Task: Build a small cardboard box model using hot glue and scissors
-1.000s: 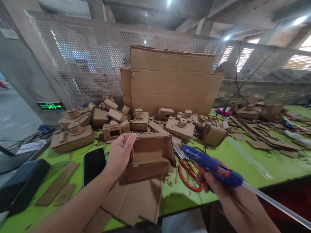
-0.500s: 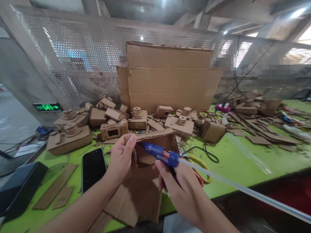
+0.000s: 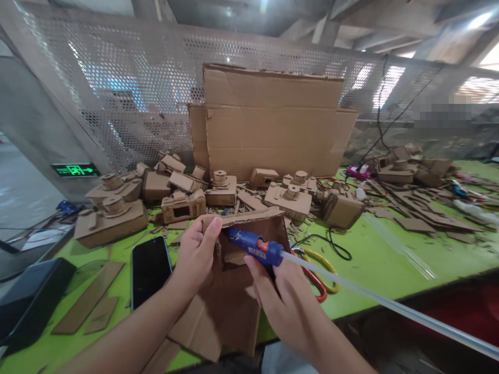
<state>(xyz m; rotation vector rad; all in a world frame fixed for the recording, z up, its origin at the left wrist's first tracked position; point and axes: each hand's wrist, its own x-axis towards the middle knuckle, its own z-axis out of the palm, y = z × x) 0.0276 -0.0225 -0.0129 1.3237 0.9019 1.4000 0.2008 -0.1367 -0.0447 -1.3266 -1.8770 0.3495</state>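
Observation:
My left hand [image 3: 198,248] grips the left end of an open cardboard box [image 3: 275,227], thumb along its top edge. My right hand [image 3: 278,288] is wrapped around a blue hot glue gun [image 3: 249,244], whose front end reaches into the box; the nozzle tip is hidden. A long translucent glue stick [image 3: 374,296] runs out of the gun's back toward the lower right. Below the box lie cardboard sheets [image 3: 230,317]. Scissors with yellow and red handles [image 3: 329,272] rest just beyond my right hand.
Several cardboard camera models [image 3: 113,221] line the back of the green table [image 3: 374,280]. A large cardboard panel [image 3: 273,124] stands behind them. A phone [image 3: 150,272], cardboard strips [image 3: 89,296] and a dark box-like object [image 3: 35,306] are at left. Clear glue sticks [image 3: 413,262] lie at right.
The glue gun has shifted slightly left and deeper into the box, along with my right hand. More of the red scissor handle shows. My left hand keeps its grip on the box.

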